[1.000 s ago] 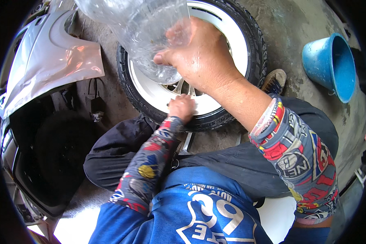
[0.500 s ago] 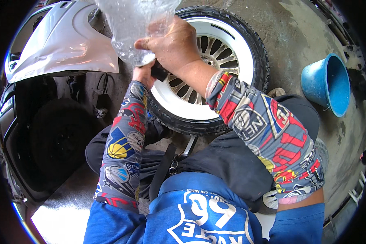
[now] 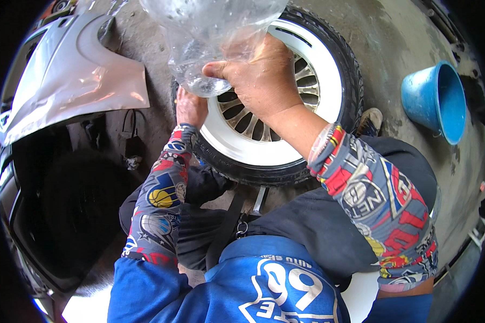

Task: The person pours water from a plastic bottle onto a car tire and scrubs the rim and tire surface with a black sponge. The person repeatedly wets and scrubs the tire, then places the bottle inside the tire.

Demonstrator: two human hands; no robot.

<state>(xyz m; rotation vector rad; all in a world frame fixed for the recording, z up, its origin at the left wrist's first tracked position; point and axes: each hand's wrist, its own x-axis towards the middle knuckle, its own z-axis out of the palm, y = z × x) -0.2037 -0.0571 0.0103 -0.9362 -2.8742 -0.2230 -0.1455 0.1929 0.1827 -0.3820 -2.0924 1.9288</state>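
Over the white-rimmed wheel [image 3: 285, 107], right hand [image 3: 261, 81] is clenching a clear plastic bottle [image 3: 210, 37], now tipped closer, while left hand [image 3: 191, 106] is pressing the tyre edge, its grip unclear.

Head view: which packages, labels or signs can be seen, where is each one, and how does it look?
Clear plastic bottle: top centre, held in the right hand, crumpled, transparent, no label visible.
Shirt emblem: bottom centre on the blue shirt, shield shape, white.
Printed badges on the sleeves: round and shield shapes, many colours.
No screens.
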